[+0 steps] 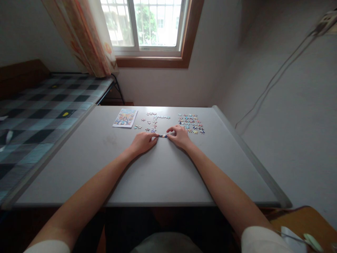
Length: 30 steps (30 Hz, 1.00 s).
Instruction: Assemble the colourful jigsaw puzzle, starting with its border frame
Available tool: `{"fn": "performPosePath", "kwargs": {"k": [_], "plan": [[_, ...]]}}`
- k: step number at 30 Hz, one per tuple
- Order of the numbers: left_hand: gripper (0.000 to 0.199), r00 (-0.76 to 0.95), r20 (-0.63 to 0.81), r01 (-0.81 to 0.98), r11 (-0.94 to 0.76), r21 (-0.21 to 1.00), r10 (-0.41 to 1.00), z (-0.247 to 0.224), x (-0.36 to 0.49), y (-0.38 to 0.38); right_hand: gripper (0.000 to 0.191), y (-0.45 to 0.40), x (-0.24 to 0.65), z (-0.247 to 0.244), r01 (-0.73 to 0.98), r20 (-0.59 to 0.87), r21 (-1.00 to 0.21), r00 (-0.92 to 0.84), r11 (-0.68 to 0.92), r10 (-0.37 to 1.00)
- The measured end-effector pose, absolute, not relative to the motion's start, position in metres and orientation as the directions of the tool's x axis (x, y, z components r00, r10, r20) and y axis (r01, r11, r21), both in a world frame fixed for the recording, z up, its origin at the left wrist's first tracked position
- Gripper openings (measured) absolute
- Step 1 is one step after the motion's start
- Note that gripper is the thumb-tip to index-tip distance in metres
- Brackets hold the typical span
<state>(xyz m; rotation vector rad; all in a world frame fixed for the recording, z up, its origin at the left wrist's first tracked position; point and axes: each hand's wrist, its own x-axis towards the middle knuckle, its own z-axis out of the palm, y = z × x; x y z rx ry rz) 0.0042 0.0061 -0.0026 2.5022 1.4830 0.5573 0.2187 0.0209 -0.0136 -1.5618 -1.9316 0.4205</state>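
A short strip of joined jigsaw puzzle pieces [163, 136] lies flat on the white table [158, 175]. At its left end, my left hand [143, 142] pinches the strip with thumb and fingertips. My right hand [180, 136] grips the other end between thumb and a finger, its index finger curled above. Just beyond the strip, linked edge pieces [154, 123] form a corner, running up the left and along the top. Loose puzzle pieces [138, 127] are scattered left of that corner. Rows of several more pieces [191, 121] lie beyond my right hand.
A picture sheet [125, 118] with a colourful print lies at the table's back left. A bed with a checked cover [52, 102] stands to the left. Behind are a window [158, 24] and a curtain [89, 38]; a cable [273, 77] hangs on the right wall.
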Motion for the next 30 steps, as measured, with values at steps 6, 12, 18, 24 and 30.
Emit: {"fn": "performPosePath", "kwargs": {"k": [6,12,18,24,30], "plan": [[0.032,0.423,0.218,0.816,-0.474,0.330,0.880,-0.0027,0.0047,0.0059,0.019,0.0247,0.2229,-0.0115,0.578,0.336,-0.763,-0.028,0.290,0.941],[0.032,0.425,0.209,0.815,-0.473,0.334,0.880,-0.0019,0.0051,0.0053,0.019,0.0259,0.2261,-0.0139,0.619,0.358,-0.728,-0.026,0.296,0.933],[0.031,0.439,0.206,0.811,-0.484,0.329,0.875,-0.0006,0.0058,0.0048,0.020,0.0227,0.2236,-0.0145,0.706,0.319,-0.632,-0.140,0.321,0.937],[0.035,0.443,0.203,0.811,-0.487,0.325,0.873,-0.0009,0.0054,0.0051,0.019,0.0241,0.2241,-0.0165,0.719,0.323,-0.613,-0.150,0.328,0.934],[0.032,0.457,0.216,0.794,-0.505,0.339,0.863,-0.0023,0.0039,0.0057,0.017,0.0213,0.2222,-0.0130,0.757,0.306,-0.559,-0.189,0.337,0.933]]}}
